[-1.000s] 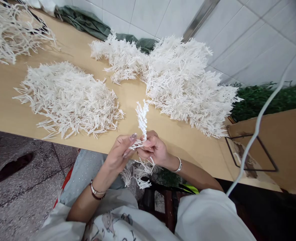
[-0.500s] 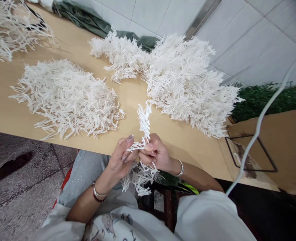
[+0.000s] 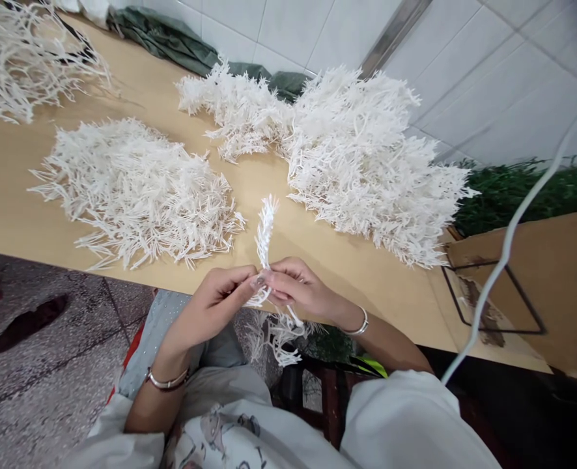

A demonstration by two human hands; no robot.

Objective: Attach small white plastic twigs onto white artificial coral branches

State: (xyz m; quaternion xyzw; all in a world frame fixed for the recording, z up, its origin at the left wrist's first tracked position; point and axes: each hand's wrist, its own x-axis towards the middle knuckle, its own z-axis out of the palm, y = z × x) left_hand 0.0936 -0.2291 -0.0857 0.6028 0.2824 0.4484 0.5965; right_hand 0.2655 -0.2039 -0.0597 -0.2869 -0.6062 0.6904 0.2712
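Observation:
My left hand (image 3: 223, 303) and my right hand (image 3: 303, 286) meet over the table's front edge, fingertips pinched together on one white plastic artificial foliage sprig (image 3: 265, 238). Its feathery tip points up and away from me, above the fingers. More white strands hang below my hands, past the table edge. Where exactly the fingers grip the stem is partly hidden. To the left of my hands lies a loose heap of small white sprigs (image 3: 146, 195). A bigger, denser pile of white sprigs (image 3: 357, 163) stands to the right, joining a smaller clump (image 3: 242, 111) at the back.
Thin white branching stems (image 3: 19, 65) lie at the far left of the table (image 3: 19, 215). Dark green cloth (image 3: 166, 39) runs along the tiled wall. On the right are a cardboard box (image 3: 557, 280), green foliage (image 3: 518, 195), a black wire frame (image 3: 518, 296) and a hanging pale cable (image 3: 506, 241).
Both hands have drawn together, and my left hand has turned so its back shows. The upright tip of the sprig has shifted slightly left and its side strands are gathered closer.

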